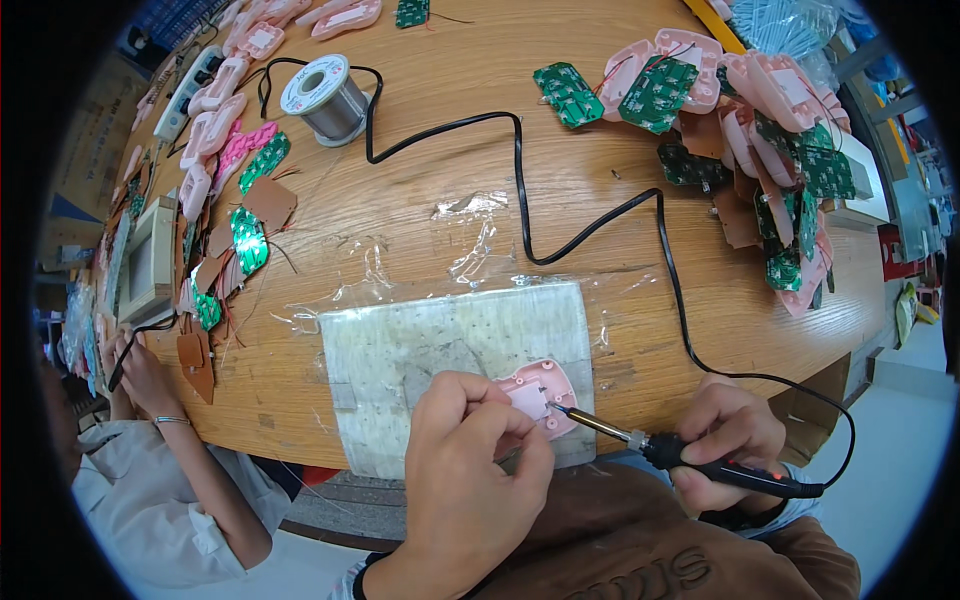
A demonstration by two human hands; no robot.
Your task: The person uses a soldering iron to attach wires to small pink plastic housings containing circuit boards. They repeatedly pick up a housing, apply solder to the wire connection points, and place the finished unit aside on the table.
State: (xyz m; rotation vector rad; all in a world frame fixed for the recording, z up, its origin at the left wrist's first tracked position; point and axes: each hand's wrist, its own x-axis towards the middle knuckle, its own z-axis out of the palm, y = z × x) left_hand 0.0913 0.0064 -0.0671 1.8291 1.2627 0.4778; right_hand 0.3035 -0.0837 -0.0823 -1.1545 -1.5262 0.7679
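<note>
A pink plastic casing half (566, 384) lies hollow side up on a worn pale mat (370, 345), with a white rectangular piece (529, 402) inside it. My left hand (475, 460) covers the casing's left side, thumb and fingertips pinched together. Whatever sits between those fingertips is hidden. From the right, my right hand (728, 440) grips a black-handled soldering iron (690, 455) like a pen. Its metal tip points left and reaches the edge of the white piece, near a small dark spot.
The iron's black cable (522, 200) winds across the wooden table (430, 60) past a solder spool (328, 100). Green circuit boards and pink casings pile up at right (655, 95) and left (250, 238). A co-worker's hand (150, 375) holds a black-handled tool at far left.
</note>
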